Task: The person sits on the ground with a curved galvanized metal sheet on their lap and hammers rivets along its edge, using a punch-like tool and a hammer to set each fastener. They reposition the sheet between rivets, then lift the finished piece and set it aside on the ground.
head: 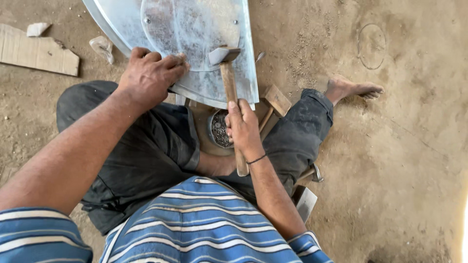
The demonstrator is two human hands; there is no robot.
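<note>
Dirt floor | right hand grips hammer mid-handle | head on metal sheet

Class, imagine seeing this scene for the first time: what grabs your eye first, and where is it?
The curved shiny sheet-metal piece at top centre stands out. The left hand presses on it while the right hand grips a wooden-handled hammer, head on the metal.

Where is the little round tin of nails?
In the head view, the small round metal tin of nails sits on the ground between the person's legs, just left of the right hand holding the wooden-handled hammer, below the shiny sheet-metal piece.
</note>
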